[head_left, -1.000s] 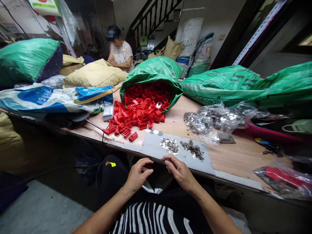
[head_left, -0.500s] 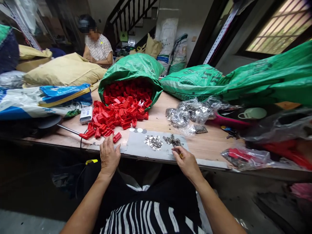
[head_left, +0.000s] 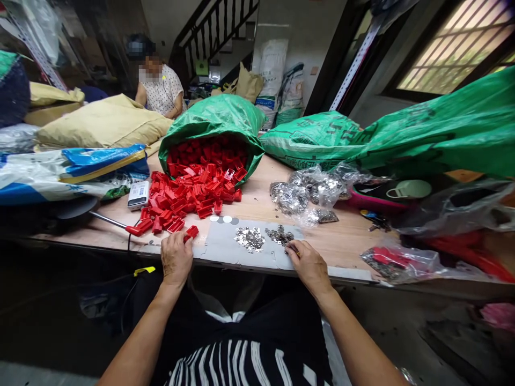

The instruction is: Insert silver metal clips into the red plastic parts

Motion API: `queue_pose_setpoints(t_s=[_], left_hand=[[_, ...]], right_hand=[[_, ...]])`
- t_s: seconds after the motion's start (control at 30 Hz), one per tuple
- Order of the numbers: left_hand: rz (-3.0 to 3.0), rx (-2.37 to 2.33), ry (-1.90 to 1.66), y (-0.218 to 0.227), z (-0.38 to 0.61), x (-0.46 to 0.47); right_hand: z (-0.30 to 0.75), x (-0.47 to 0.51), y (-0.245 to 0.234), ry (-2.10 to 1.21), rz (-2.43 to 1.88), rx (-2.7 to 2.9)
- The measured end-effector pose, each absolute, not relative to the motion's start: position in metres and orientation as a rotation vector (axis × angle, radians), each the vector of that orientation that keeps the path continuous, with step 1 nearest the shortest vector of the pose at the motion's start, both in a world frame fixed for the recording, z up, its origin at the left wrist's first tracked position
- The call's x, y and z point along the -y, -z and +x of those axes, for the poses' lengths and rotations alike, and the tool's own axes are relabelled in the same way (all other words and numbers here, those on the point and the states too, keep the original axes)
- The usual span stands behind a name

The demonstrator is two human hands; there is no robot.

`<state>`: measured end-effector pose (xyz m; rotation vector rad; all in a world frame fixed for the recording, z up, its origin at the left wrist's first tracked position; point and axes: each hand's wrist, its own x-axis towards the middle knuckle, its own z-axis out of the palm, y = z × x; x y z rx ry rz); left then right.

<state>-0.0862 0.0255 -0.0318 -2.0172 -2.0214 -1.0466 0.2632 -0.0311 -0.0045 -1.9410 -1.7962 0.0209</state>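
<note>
My left hand (head_left: 177,260) is at the table's front edge, its thumb and fingers closed on a small red plastic part (head_left: 191,232). Beyond it, a heap of similar red parts (head_left: 181,195) spills from an open green sack (head_left: 219,115). My right hand (head_left: 309,266) is closed around a slim tool (head_left: 295,250) with a yellowish section; its exact kind is unclear. The tool's end is beside a pile of small dark metal pieces (head_left: 279,234). Left of that, shiny flat metal pieces (head_left: 249,239) lie on a grey mat (head_left: 219,244).
Plastic bags of metal pieces (head_left: 289,197) lie right of centre, with another bag (head_left: 396,260) near the front right edge. A small white device (head_left: 138,194) stands left of the red heap. Green sacks (head_left: 322,134) line the back. Another person (head_left: 163,88) sits beyond.
My left hand has gone from open fingers beside the red part to gripping it. My right hand keeps its tool near the dark pile. The whole view has shifted slightly.
</note>
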Motion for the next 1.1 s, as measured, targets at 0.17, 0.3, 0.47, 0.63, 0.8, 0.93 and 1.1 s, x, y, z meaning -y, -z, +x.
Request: queue_pose_setpoints(t_s=[0.17,0.3,0.47,0.63,0.8,0.93,1.1], left_hand=[[-2.126,2.202,1.608,0.019,-0.066,-0.002],[-2.403,2.288,2.252,0.004,-0.039,0.026],[-2.565,2.176,2.556,-0.008,-0.02,0.046],[-2.655,1.969,2.189,-0.017,-0.018,0.05],[-2.631,1.785,1.83,-0.024,-0.017,0.056],[-2.58,1.753,1.732,-0.027,-0.016,0.061],[-2.74,1.959,2.071,-0.032,-0.014,0.058]], right_hand=[[0.272,0.034,0.0,-0.154,-1.763,1.66],[0.277,0.04,-0.005,-0.258,-1.795,1.466],[0.268,0.043,-0.007,-0.36,-1.714,1.409],[0.239,0.047,-0.012,-0.619,-1.536,1.475],[0.203,0.054,-0.027,-0.779,-1.425,1.559],[0.182,0.057,-0.039,-0.801,-1.376,1.618],[0.167,0.061,-0.044,-0.825,-1.322,1.639]])
